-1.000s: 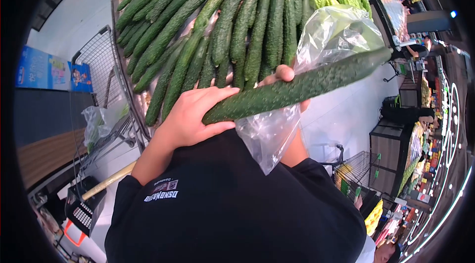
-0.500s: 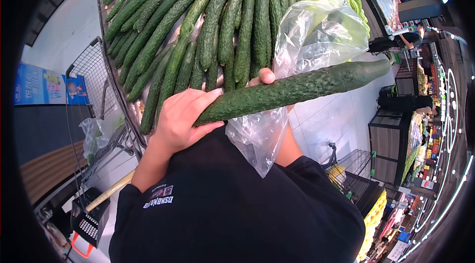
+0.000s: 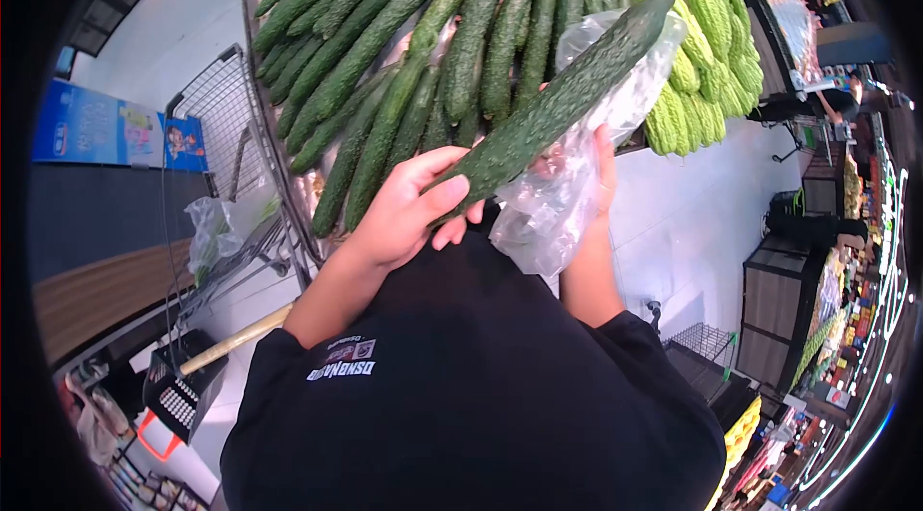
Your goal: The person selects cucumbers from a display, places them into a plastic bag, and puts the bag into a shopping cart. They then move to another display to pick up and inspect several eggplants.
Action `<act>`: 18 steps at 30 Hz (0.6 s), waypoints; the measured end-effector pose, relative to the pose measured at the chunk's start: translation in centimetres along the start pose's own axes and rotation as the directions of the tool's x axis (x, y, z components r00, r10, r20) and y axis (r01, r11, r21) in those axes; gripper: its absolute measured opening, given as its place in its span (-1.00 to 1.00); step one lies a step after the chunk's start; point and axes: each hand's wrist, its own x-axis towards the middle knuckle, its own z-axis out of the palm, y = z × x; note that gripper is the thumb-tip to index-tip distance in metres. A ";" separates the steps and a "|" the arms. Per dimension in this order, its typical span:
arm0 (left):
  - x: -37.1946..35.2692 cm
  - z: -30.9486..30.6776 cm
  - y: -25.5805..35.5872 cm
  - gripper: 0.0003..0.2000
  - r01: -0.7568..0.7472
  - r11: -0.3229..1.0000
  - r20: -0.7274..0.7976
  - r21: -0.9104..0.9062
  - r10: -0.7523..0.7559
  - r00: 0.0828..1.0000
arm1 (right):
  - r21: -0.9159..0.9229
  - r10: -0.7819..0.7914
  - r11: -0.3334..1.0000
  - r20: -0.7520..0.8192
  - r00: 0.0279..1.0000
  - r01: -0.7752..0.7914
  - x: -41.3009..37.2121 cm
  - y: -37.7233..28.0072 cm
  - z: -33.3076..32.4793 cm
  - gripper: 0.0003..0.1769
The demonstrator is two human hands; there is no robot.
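The large cucumber [image 3: 567, 93] slants across the front of the produce stand, its far end over the clear bag [image 3: 543, 218]. The left hand [image 3: 413, 208] is curled closed round its near end, thumb on top. The right hand [image 3: 602, 170] touches the bag; cucumber and plastic hide how far it is open. Beyond lie piled cucumbers [image 3: 385, 30], beside pale-green bitter melons [image 3: 707, 40].

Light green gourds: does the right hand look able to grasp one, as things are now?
Probably yes, but not freely: the right hand looks close to the light green gourds, whose near side is uncovered, yet it holds the plastic bag and likely needs freeing first.
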 end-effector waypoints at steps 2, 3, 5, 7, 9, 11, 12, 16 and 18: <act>0.1 -0.2 0.0 -0.63 -0.008 1.000 -0.004 -0.014 0.008 1.000 | -0.036 -0.022 0.999 -0.089 0.996 0.018 -0.1 0.1 -1.8 -0.39; 0.1 -0.3 0.1 -0.62 0.008 0.997 0.000 -0.072 -0.008 1.000 | 0.001 -0.002 1.000 -0.001 1.000 0.002 -0.1 0.0 -2.1 -0.42; 0.1 -0.3 0.2 -0.59 0.017 0.994 0.002 -0.111 -0.017 1.000 | 0.045 0.018 0.999 0.118 0.993 -0.024 -0.1 -0.1 -2.1 -0.42; 0.2 -0.2 0.4 -0.59 0.024 0.991 0.015 -0.133 -0.022 1.000 | 0.067 0.011 0.998 0.136 0.991 -0.020 -0.1 0.0 -1.4 -0.41; 0.2 -0.2 0.4 -0.59 0.030 0.987 0.031 -0.156 -0.025 0.999 | 0.087 0.001 0.996 0.156 0.988 -0.015 -0.2 0.1 -1.0 -0.41; 0.2 -0.1 0.4 -0.59 0.022 0.989 0.031 -0.147 -0.017 0.999 | 0.127 -0.018 0.992 0.160 0.987 -0.003 -0.2 0.2 -0.8 -0.41; 0.1 -0.1 0.4 -0.59 0.021 0.989 0.031 -0.147 -0.016 0.999 | 0.126 -0.017 0.992 0.160 0.987 -0.004 -0.2 0.2 -0.8 -0.41; 0.1 -0.1 0.5 -0.59 0.014 0.988 0.025 -0.151 -0.011 1.000 | 0.136 -0.027 0.991 0.178 0.984 0.002 -0.2 0.3 -0.8 -0.41; 0.1 -0.1 0.5 -0.60 0.009 0.988 0.028 -0.152 -0.005 1.000 | 0.134 -0.023 0.991 0.190 0.981 -0.003 -0.2 0.3 -0.8 -0.41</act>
